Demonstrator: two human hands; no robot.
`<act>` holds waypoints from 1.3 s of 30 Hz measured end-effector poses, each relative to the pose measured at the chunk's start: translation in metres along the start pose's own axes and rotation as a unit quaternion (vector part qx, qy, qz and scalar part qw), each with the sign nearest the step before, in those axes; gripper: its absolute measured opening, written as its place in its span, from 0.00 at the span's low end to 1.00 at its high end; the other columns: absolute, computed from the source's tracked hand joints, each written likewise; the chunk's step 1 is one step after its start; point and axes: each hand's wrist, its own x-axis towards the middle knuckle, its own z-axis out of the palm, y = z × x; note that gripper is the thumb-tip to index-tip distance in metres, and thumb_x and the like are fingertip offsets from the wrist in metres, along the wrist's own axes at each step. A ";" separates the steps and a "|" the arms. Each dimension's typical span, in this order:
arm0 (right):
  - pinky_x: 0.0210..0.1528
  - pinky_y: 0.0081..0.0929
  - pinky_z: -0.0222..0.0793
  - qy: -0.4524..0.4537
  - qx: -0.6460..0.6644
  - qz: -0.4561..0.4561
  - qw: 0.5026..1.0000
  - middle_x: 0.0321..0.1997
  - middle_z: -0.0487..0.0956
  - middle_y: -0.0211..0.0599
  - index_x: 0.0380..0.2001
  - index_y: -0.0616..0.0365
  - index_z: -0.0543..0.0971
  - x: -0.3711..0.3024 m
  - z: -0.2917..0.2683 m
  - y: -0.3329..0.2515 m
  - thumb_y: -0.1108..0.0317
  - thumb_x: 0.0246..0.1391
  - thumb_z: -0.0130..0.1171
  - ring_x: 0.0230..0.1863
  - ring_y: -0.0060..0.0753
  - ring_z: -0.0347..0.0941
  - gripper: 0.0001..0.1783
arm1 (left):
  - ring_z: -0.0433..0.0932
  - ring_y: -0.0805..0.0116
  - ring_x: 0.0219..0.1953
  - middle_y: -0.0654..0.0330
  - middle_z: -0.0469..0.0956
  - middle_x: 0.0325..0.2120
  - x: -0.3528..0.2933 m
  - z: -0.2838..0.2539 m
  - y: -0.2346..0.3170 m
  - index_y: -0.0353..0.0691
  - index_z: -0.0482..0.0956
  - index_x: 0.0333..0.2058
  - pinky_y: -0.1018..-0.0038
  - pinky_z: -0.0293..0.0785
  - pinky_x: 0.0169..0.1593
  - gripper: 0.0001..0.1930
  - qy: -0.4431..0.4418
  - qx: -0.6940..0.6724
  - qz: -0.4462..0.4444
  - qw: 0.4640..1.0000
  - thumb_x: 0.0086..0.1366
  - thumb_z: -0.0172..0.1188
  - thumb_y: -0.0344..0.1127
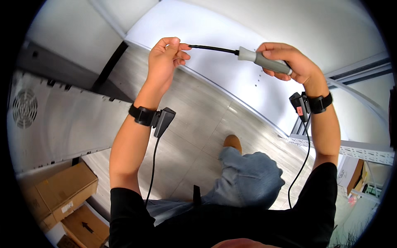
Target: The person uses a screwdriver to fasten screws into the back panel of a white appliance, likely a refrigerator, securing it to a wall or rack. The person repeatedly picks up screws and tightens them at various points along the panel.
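A screwdriver (269, 62) with a two-tone grey handle and a long black shaft spans the space between my hands, nearly level. Its handle lies in my right hand (289, 60), the fingers closed round it. The shaft points left, and its tip meets a fingertip of my left hand (167, 56). The thumb and index finger of that hand are pinched together, the others curled. Whatever is in the pinch is too small or hidden to name. Both hands are held over the edge of a white panel (223, 25), where several small dark dots show, screws or holes.
At the left stands a metal cabinet or case (62, 120) with a round vent. Below it are cardboard boxes (66, 188). A perforated white rail (359, 153) runs along the right. Cables hang from wrist-worn devices (165, 122). My knee and shoe (232, 142) are over the grey floor.
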 end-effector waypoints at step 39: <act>0.15 0.16 0.52 0.112 0.110 -0.007 0.988 0.21 0.72 0.28 0.42 0.55 0.71 0.035 -0.015 0.142 0.59 0.59 0.50 0.13 0.15 0.62 0.13 | 0.79 0.65 0.35 0.53 0.78 0.41 0.023 0.084 -0.093 0.33 0.70 0.50 0.73 0.76 0.40 0.17 0.089 -0.037 -0.090 0.991 0.72 0.41 0.38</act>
